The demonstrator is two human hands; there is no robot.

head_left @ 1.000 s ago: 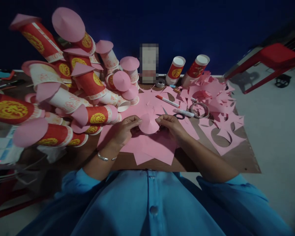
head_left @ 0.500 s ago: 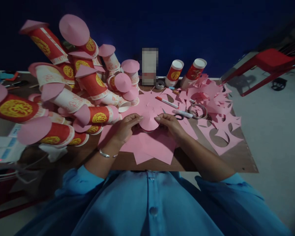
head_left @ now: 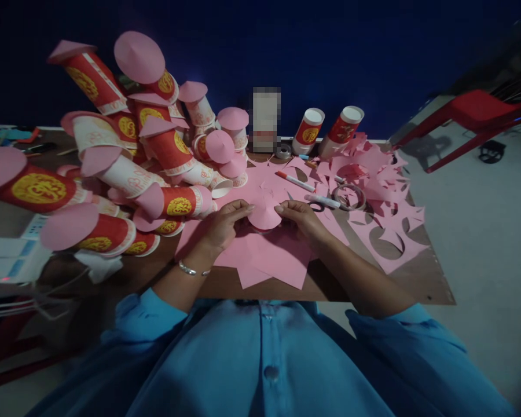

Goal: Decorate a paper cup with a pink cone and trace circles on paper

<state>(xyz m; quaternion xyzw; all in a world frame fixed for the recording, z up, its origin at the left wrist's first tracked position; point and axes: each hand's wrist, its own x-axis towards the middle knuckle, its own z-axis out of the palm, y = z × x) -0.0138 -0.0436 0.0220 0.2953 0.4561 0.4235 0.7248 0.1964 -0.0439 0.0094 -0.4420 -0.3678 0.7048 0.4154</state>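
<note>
A small pink paper cone [head_left: 264, 215] is held between my two hands, its tip up. My left hand [head_left: 229, 223] pinches its left edge between thumb and fingers. On the opposite edge my right hand [head_left: 301, 219] grips it the same way. Under the cone a bit of a red and white cup rim shows; the rest is hidden. Pink paper sheets [head_left: 273, 263] lie beneath both hands. Just beyond my right hand are black-handled scissors [head_left: 316, 206], a white marker [head_left: 322, 201] and a marker with a red cap [head_left: 295, 181].
Many red and white paper cups with pink cones [head_left: 178, 202] are piled at the left. Two coneless cup stacks [head_left: 309, 132] [head_left: 341, 133] stand at the back. Pink scraps [head_left: 384, 231] and a tape roll [head_left: 349, 197] lie right. A red stool [head_left: 473, 110] stands beyond.
The view has shifted slightly, so the pile appears a little further right. Both hands keep their hold on the cone, with hardly any movement.
</note>
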